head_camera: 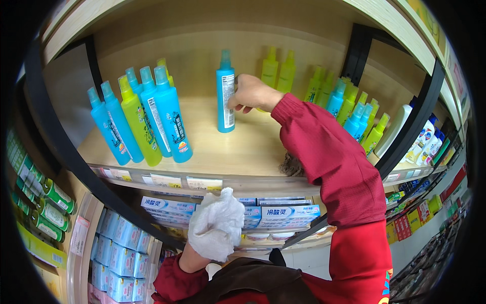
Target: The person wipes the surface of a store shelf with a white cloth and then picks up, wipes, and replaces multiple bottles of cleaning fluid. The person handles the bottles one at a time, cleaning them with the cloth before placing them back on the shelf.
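Observation:
A blue plastic spray bottle (225, 110) with a clear cap and a printed back label stands upright in the middle of the wooden shelf (205, 152). My right hand (253, 93) grips its right side, the fingertips over the label's edge. My left hand (193, 257) is bunched in a crumpled white cloth (217, 224), which hides most of the fingers, below the shelf's front edge. Left of the gripped bottle, blue spray bottles (175, 125) and a yellow-green spray bottle (140, 129) stand grouped. Two yellow-green bottles (269, 68) are behind my right hand.
More blue and yellow-green bottles (349, 102) line the shelf's right side, beside a black upright (410, 117). A brown fluffy object (291, 165) lies at the front edge, partly under my sleeve. Toothpaste boxes (288, 213) fill the shelf below; blue-white packs (123, 254) are stacked lower left.

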Demonstrator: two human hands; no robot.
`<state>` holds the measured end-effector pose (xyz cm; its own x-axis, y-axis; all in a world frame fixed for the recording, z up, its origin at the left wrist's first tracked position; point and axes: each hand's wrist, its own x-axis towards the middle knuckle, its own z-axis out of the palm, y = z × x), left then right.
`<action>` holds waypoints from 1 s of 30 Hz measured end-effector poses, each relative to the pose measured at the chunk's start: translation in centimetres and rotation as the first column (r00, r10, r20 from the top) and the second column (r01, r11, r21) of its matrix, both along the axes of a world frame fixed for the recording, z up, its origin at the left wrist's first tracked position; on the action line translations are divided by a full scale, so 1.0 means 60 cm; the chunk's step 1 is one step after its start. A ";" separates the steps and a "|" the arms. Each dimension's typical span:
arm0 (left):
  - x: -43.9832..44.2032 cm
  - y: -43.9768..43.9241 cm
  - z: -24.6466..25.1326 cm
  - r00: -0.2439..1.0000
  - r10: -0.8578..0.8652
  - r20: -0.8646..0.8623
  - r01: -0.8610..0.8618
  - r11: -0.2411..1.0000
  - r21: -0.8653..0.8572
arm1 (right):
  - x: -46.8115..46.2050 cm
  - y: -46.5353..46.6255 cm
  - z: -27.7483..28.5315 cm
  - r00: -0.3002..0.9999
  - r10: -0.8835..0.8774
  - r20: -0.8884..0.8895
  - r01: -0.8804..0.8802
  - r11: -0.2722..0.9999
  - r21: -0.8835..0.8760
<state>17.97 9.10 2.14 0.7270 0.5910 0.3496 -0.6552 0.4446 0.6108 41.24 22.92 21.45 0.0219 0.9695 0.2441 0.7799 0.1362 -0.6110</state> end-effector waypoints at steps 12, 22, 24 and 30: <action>-0.010 0.021 -0.028 0.780 0.625 0.021 -0.373 0.439 0.817 | 0.110 0.106 0.050 0.679 -0.656 0.329 0.456 0.728 0.512; -0.022 -0.019 -0.005 0.880 0.476 0.014 -0.411 0.744 0.526 | 0.108 0.057 0.065 0.807 -0.441 0.394 0.302 0.880 0.366; -0.017 -0.029 0.020 0.865 0.501 0.033 -0.429 0.703 0.568 | 0.109 0.035 0.053 0.841 -0.399 0.364 0.258 0.889 0.379; 0.013 -0.021 0.062 0.816 0.577 -0.031 -0.437 0.652 0.620 | 0.097 -0.079 0.050 0.881 -0.305 0.361 0.152 0.907 0.394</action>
<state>18.76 7.85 5.83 0.4673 0.6326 0.6177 -0.4982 -0.3888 0.7750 47.03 18.19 24.44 0.0574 0.8009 0.5960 0.9813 0.0646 -0.1812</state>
